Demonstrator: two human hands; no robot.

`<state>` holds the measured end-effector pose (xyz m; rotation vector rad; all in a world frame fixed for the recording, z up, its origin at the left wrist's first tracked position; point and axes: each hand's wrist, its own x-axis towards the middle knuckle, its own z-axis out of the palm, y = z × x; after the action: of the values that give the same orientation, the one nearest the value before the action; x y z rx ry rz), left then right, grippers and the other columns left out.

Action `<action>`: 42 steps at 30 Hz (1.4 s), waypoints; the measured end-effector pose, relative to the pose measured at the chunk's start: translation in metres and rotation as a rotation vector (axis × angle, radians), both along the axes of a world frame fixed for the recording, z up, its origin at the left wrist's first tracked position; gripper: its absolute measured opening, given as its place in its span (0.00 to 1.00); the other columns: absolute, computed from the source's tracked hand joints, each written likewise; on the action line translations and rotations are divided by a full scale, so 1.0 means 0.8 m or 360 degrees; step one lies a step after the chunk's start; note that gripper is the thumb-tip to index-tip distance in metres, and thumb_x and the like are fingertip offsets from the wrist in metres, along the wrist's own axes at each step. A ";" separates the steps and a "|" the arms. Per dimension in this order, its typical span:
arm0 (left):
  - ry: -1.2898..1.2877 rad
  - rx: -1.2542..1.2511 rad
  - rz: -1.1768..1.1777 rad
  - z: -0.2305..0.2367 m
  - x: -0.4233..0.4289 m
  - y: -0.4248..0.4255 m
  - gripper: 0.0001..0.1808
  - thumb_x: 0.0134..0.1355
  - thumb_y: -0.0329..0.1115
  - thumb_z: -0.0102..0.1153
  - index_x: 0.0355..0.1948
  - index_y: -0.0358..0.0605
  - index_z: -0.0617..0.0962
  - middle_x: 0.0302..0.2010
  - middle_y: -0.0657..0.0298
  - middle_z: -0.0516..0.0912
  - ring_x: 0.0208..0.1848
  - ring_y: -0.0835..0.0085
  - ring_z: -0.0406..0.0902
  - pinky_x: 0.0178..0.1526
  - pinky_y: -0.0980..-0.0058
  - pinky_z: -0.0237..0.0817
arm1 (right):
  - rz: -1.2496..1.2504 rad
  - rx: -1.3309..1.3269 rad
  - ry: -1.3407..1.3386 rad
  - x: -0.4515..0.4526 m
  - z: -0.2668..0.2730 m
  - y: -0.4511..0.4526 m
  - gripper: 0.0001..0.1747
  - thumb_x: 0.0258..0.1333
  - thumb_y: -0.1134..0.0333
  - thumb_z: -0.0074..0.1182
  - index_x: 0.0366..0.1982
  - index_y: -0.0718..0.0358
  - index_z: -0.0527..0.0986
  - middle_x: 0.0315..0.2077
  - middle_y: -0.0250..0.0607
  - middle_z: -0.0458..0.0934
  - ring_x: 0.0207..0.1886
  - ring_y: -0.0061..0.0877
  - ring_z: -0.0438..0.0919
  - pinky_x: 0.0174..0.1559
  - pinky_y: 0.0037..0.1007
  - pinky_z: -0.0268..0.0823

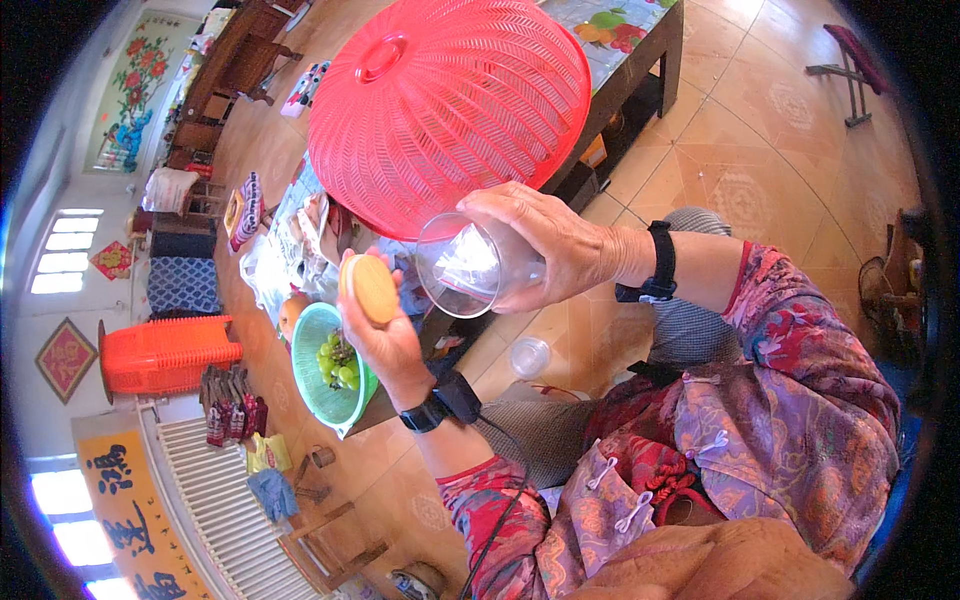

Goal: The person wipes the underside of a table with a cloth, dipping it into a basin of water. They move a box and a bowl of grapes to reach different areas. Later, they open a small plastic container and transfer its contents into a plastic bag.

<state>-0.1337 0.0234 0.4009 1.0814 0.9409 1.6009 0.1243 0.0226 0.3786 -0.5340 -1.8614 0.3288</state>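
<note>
My right hand [536,244] grips a clear, round jar [459,265] tilted on its side, its uncovered mouth facing my other hand. Something white and shiny shows through the jar; whether it is a packet or glare I cannot tell. In my left hand [382,337] is a round, light wood-coloured lid [369,289] with a pale rim, held apart from the jar. Just beyond that hand, a green plastic colander [307,375] holds green grapes [337,363]. A large red mesh food cover [450,97] stands over the table behind the jar.
White plastic bags [292,259] and a round fruit [291,311] lie beside the colander. A clear round container [529,357] is below the jar, near my legs. The dark table edge [630,90] runs past the food cover. A folding stool [851,71] stands on the tiled floor.
</note>
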 end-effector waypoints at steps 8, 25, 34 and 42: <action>0.2149 -0.0044 0.0860 -0.049 -0.050 0.071 0.42 0.51 0.48 0.73 0.63 0.40 0.71 0.57 0.43 0.74 0.57 0.45 0.72 0.60 0.54 0.63 | 0.0006 -0.0004 0.0010 0.000 0.001 0.001 0.55 0.31 0.57 0.77 0.60 0.70 0.60 0.53 0.54 0.71 0.57 0.48 0.71 0.61 0.43 0.63; 0.2222 0.0311 0.0743 -0.034 -0.037 0.068 0.26 0.60 0.46 0.64 0.55 0.40 0.78 0.57 0.49 0.78 0.58 0.56 0.74 0.56 0.61 0.66 | -0.0088 -0.0057 -0.0034 0.000 0.000 0.002 0.55 0.33 0.55 0.75 0.61 0.69 0.60 0.54 0.54 0.70 0.58 0.48 0.70 0.62 0.44 0.62; 0.1835 0.0110 -0.0402 0.091 0.061 -0.026 0.22 0.56 0.27 0.66 0.53 0.40 0.80 0.41 0.63 0.81 0.25 0.85 0.65 0.29 0.82 0.61 | -0.0180 -0.0073 -0.0143 -0.007 -0.005 0.004 0.54 0.34 0.57 0.76 0.61 0.70 0.60 0.54 0.55 0.70 0.58 0.49 0.71 0.60 0.45 0.64; 0.1960 -0.0008 -0.0617 0.102 0.069 -0.026 0.20 0.54 0.28 0.68 0.49 0.39 0.80 0.30 0.67 0.72 0.23 0.85 0.63 0.28 0.83 0.57 | -0.0129 0.0085 -0.0087 -0.010 -0.010 0.005 0.53 0.33 0.57 0.75 0.60 0.69 0.60 0.53 0.55 0.71 0.55 0.49 0.72 0.58 0.45 0.65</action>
<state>-0.0787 0.0023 0.4822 2.1404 1.3478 0.4892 0.1160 0.0267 0.3705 -0.5849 -1.8899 0.2117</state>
